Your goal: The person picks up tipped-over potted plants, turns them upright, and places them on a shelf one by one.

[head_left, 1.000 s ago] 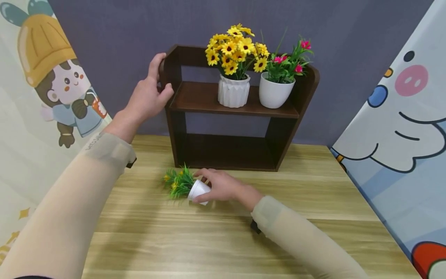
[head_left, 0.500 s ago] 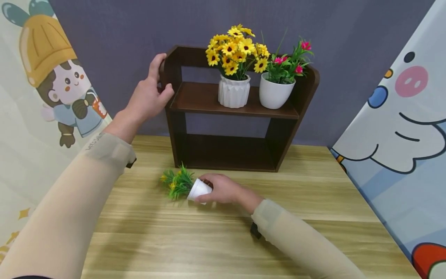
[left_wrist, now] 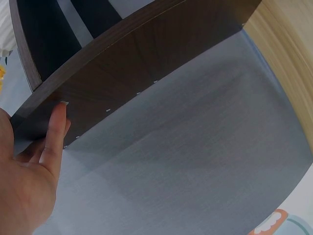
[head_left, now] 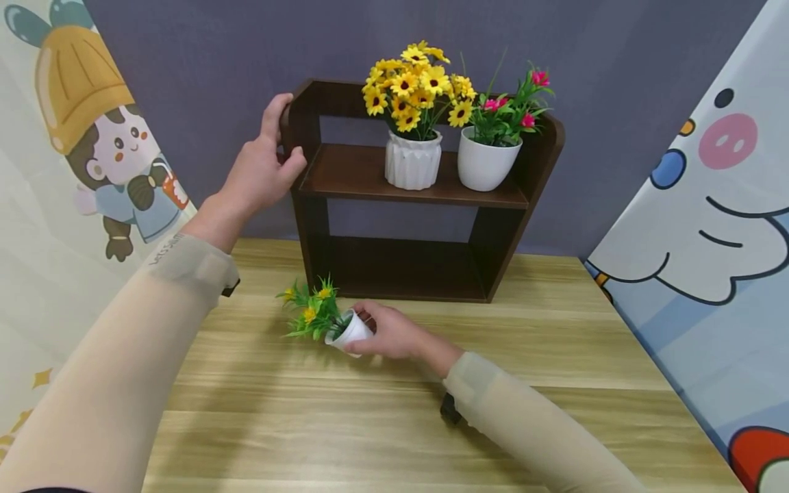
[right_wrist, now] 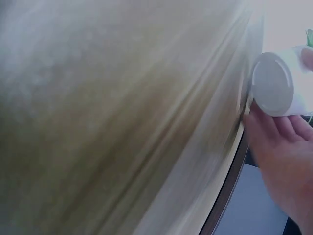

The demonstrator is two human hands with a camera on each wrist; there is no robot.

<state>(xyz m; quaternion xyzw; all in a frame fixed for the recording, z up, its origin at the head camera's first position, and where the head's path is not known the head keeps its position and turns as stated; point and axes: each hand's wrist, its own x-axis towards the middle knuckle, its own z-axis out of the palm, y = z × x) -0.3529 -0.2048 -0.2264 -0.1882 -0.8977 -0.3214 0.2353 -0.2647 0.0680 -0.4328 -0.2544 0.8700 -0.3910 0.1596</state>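
In the head view my right hand [head_left: 394,333] holds the small white pot of a potted plant [head_left: 351,331] with yellow flowers. Tilted, its leaves lean left over the wooden table, in front of the shelf. The right wrist view shows the pot's round base [right_wrist: 273,84] facing the camera, fingers beneath its side. My left hand [head_left: 259,168] grips the left side panel of a dark brown two-tier shelf [head_left: 419,198], thumb at the front edge. Fingers [left_wrist: 55,139] lie against the panel's outer face in the left wrist view.
On the upper tier stand a ribbed white pot of yellow flowers [head_left: 413,161] and a smooth white pot with pink flowers [head_left: 487,161]. A grey-purple wall [head_left: 616,103] rises behind. Cartoon-printed sheets flank the wooden table [head_left: 370,424] on both sides.
The small potted plant has turned from lying on its side to a partly raised tilt, its opening now visible. My right fingers have closed round the pot. The left hand stays on the shelf.
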